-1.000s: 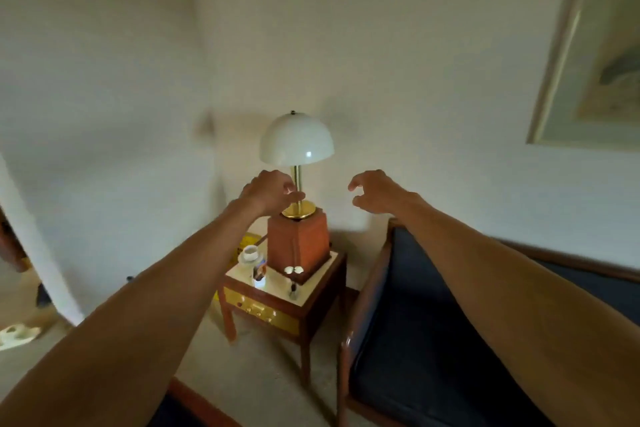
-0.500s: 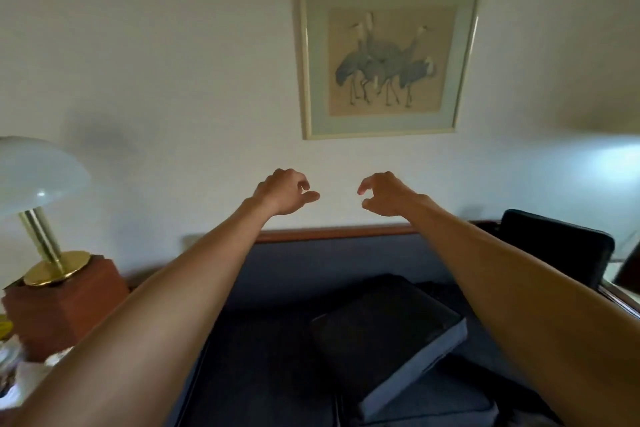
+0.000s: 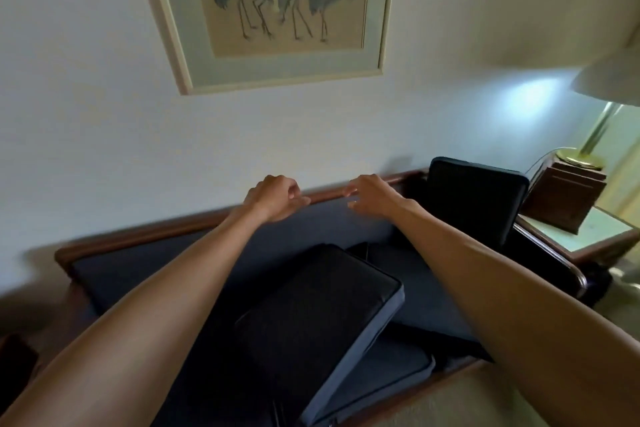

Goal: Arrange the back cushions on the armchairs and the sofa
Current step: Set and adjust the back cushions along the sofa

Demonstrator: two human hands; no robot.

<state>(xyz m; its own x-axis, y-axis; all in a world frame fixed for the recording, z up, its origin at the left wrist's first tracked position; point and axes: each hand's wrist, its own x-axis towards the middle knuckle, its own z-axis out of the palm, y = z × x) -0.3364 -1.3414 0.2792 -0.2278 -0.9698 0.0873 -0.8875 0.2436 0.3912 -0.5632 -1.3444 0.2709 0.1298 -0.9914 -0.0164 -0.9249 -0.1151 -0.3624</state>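
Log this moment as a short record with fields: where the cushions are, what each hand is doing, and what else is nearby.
flat cushion: lying tilted on the sofa seat
upright cushion: standing at the sofa's right end
left hand: raised over the sofa, fingers loosely curled, holding nothing
right hand: raised beside it, holding nothing
nearby: framed picture on the wall, lamp on a side table

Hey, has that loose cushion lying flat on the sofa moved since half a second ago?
No. The loose cushion still lies tilted on the sofa seat below the framed picture; only the camera turned. Neither hand touches it.
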